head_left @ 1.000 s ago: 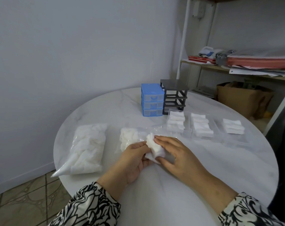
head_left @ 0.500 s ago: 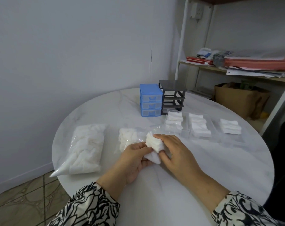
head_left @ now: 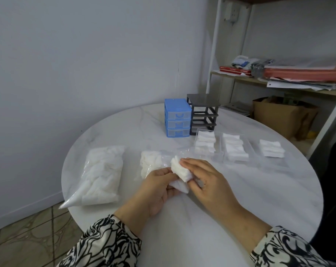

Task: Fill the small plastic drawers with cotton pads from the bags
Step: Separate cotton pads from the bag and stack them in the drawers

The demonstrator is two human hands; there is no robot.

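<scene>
**Stack of cotton pads held in both hands above round table**

Gripped between both hands: a small stack of cotton pads (head_left: 180,173), just over the white marble-look table (head_left: 230,199). Left hand (head_left: 156,186) curled round the stack's near-left side, thumb and fingertips pinching it. Right hand (head_left: 207,180) closed over the stack's right edge, fingers laid along the top, thumb tucked under.

Just behind the hands, touching the stack or nearly so: an opened clear bag (head_left: 150,163) part full of pads. Further left, well apart: a fuller sealed bag (head_left: 102,174) lying flat at the table edge.

Behind and to the right: three clear drawers (head_left: 238,149) pulled out and set side by side, each holding folded pads. At the far side: a blue drawer unit (head_left: 177,117) with three drawers in place, touching a dark empty frame (head_left: 203,114).

No legible writing, brand or label anywhere; spines of red books (head_left: 235,70) on the shelf too blurred to read.
</scene>
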